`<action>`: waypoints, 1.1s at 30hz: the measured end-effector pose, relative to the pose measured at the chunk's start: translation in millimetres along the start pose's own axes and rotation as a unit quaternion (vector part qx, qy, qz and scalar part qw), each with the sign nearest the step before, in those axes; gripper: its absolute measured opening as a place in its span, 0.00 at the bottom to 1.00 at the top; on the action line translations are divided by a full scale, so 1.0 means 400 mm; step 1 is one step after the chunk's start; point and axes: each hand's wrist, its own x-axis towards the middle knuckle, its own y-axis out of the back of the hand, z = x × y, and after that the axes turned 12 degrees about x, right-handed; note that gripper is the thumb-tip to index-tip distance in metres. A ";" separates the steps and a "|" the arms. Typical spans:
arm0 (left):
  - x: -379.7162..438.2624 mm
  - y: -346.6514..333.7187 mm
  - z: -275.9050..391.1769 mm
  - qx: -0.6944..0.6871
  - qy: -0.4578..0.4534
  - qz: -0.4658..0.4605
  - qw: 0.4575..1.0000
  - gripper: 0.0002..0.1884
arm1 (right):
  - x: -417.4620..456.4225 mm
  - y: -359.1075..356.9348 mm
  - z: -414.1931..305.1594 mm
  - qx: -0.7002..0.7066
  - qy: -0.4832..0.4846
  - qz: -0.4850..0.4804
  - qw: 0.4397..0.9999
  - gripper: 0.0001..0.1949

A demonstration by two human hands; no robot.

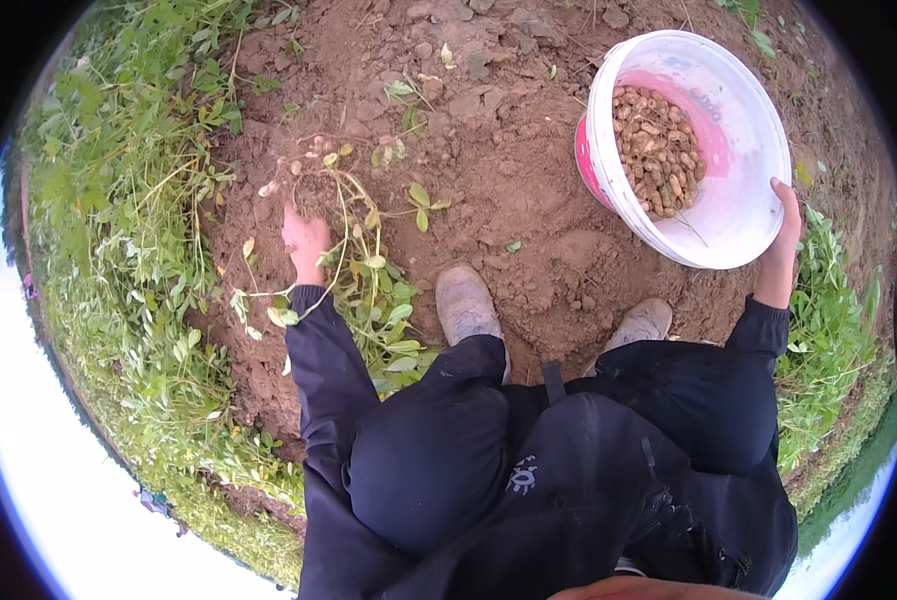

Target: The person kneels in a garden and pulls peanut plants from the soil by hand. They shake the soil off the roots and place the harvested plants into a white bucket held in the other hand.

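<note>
My left hand (pixel 307 238) is low over the soil at the left, at the root end of an uprooted peanut plant (pixel 358 202). Pods (pixel 296 167) and fine roots lie just beyond the fingers, while stems and leaves trail over the wrist and sleeve. The fingers are partly hidden, so their grip is unclear. On the right, my right hand (pixel 786 221) grips the near right rim of a white and pink plastic bucket (pixel 745 150). The bucket tilts towards me, and a heap of unshelled peanuts (pixel 658 154) with some stalks lies inside.
Bare brown soil (pixel 516 187) with clods stretches ahead of my two dusty shoes (pixel 467 300). Leafy green plants (pixel 118 225) form a dense row at the left, and more foliage (pixel 823 330) grows at the right. Small distant figures show at the far left edge.
</note>
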 end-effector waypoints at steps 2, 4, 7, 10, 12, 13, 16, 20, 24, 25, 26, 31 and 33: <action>-0.057 0.026 -0.153 -0.130 -0.081 0.141 0.978 0.26 | 0.012 -0.035 0.014 0.000 -0.009 0.002 1.000 0.29; 0.032 0.032 -0.085 -0.171 0.125 -0.032 0.977 0.29 | 0.047 -0.029 -0.009 0.000 -0.007 0.011 1.000 0.29; 0.016 0.045 -0.040 -0.198 0.008 0.109 0.974 0.24 | 0.035 -0.013 0.003 -0.011 0.011 0.018 1.000 0.30; 0.066 0.059 -0.015 -0.361 0.077 0.064 0.927 0.21 | 0.051 -0.030 -0.011 -0.002 0.016 0.019 1.000 0.30; 0.107 0.084 -0.149 -0.296 0.091 0.077 0.948 0.20 | 0.095 -0.051 0.010 0.016 -0.001 -0.012 1.000 0.30; 0.151 0.071 -0.093 -0.231 0.013 0.126 0.965 0.19 | 0.102 -0.038 -0.007 0.012 0.005 -0.008 1.000 0.30; 0.025 0.069 0.026 -0.433 0.039 0.059 0.899 0.16 | 0.068 0.025 -0.032 -0.028 0.008 0.015 0.999 0.30; 0.009 0.122 0.009 -0.471 0.077 0.059 0.877 0.13 | 0.089 0.035 -0.035 -0.029 0.001 -0.019 0.999 0.27; -0.054 0.198 0.148 -0.462 0.037 0.030 0.885 0.18 | 0.076 0.103 -0.105 -0.049 -0.013 -0.056 0.997 0.27; -0.103 0.268 0.234 -0.422 0.020 0.058 0.905 0.17 | 0.058 0.114 -0.120 -0.052 0.019 -0.066 0.996 0.27; -0.097 0.349 0.266 -0.396 -0.004 0.072 0.916 0.17 | 0.057 0.103 -0.142 -0.046 0.022 -0.077 0.996 0.27; -0.134 0.652 0.478 -0.405 -0.069 0.083 0.908 0.20 | 0.052 0.206 -0.239 -0.158 0.078 -0.103 0.979 0.33; -0.183 0.817 0.648 -0.426 -0.120 0.135 0.886 0.21 | 0.032 0.251 -0.309 -0.509 0.316 0.045 0.799 0.41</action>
